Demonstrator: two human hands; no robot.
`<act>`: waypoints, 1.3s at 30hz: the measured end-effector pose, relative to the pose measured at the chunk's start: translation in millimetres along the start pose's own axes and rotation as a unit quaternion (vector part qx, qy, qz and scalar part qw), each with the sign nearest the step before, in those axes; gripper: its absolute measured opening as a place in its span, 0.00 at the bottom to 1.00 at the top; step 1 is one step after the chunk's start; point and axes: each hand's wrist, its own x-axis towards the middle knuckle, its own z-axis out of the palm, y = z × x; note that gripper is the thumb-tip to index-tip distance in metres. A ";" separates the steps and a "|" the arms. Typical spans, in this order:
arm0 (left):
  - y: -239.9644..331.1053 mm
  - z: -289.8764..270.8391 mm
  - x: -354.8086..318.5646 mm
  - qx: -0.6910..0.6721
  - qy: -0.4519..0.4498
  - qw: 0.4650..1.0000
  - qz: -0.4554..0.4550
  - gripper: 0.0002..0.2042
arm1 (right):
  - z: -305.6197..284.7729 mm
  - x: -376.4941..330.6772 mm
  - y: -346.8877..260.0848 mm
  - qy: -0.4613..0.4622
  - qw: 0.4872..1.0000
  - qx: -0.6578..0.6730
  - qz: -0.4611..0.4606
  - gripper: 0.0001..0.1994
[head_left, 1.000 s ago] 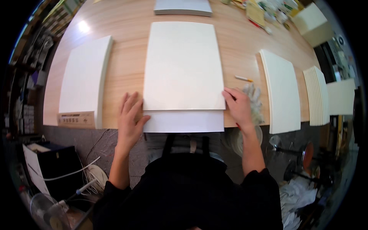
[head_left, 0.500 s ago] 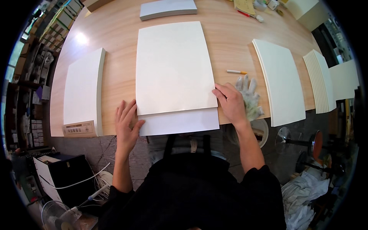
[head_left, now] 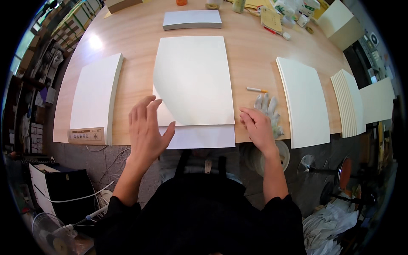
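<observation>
In front of me a large cream-white sheet point(head_left: 197, 76) lies over a whiter sheet point(head_left: 199, 137), whose near strip shows below it. The cream sheet's near left corner curls up off the layer beneath. Beside that curl hovers my left hand point(head_left: 148, 127), its fingers apart and thumb spread, holding nothing visible. My right hand point(head_left: 257, 127) is just off the right edge of the sheets, fingers curled and thumb against the index finger, with nothing seen in it. Next to it lies a grey-white work glove point(head_left: 268, 108), partly behind the hand.
White board stacks stand left point(head_left: 95, 93) and right point(head_left: 304, 102), with a fanned stack point(head_left: 348, 100) farther right. A white paper stack point(head_left: 192, 20) lies beyond the sheets. A cigarette point(head_left: 256, 89) rests above the glove. Below the table edge are a fan point(head_left: 53, 236) and a bucket point(head_left: 283, 155).
The cream sheet's near left corner has lifted into a curl. My left hand has risen from the sheet's edge and opened; my right hand has come off the right edge. The view has shifted slightly.
</observation>
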 end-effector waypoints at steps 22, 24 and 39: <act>1.4 24.6 11.1 -0.140 -0.247 0.946 0.159 0.39 | -4.9 -40.1 -26.0 -0.077 0.993 -0.001 -0.091 0.32; 1.3 20.8 9.0 -0.127 -0.235 0.951 0.156 0.36 | 7.7 -34.8 -30.5 -0.076 0.987 -0.080 -0.115 0.34; -59.0 52.4 45.3 -0.209 -0.237 0.946 -0.072 0.19 | 62.4 29.7 -3.3 0.071 0.989 -0.083 -0.099 0.14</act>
